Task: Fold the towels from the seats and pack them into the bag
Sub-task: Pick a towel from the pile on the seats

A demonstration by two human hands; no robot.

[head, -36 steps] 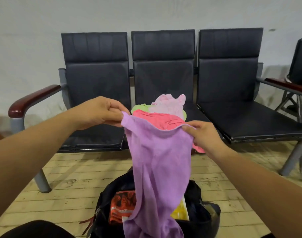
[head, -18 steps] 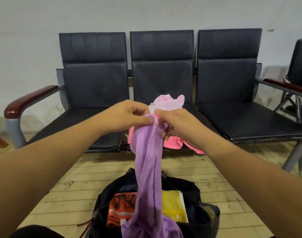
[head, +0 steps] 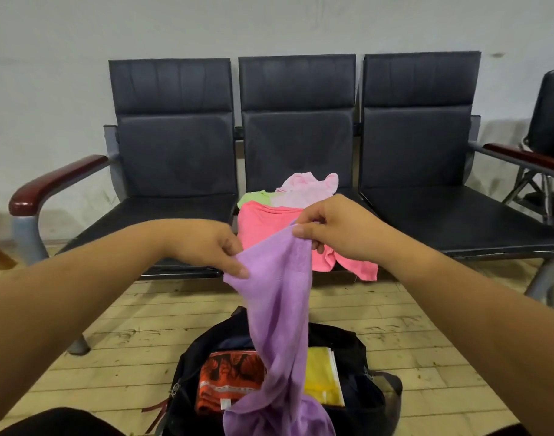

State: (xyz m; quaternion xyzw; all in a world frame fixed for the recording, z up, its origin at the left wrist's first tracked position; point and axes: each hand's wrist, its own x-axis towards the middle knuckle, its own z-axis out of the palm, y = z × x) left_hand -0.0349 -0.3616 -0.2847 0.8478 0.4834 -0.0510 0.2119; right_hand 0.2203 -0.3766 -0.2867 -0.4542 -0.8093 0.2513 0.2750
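Observation:
A purple towel [head: 279, 313] hangs in front of me, bunched lengthwise, its lower end trailing into the open black bag [head: 357, 350] on the floor. My right hand [head: 329, 225] pinches its top edge. My left hand [head: 212, 247] pinches the towel lower down on its left side. Inside the bag lie a folded orange-red towel [head: 228, 379] and a folded yellow towel [head: 321, 376]. On the middle seat [head: 297, 146] sits a loose pile: a coral pink towel [head: 269, 225] draped over the front edge, a pale pink towel [head: 307, 188] and a green towel [head: 253, 196].
The three black seats form one bench with dark red armrests [head: 52, 184] at both ends, against a grey wall. Another dark chair [head: 549, 121] stands at the far right. The floor is pale wooden boards [head: 118, 347]. Something dark [head: 55, 424] fills the bottom left corner.
My hands, first apart holding the towel spread, met at its top. Now my left hand has slid down and to the left along the towel while my right keeps the top.

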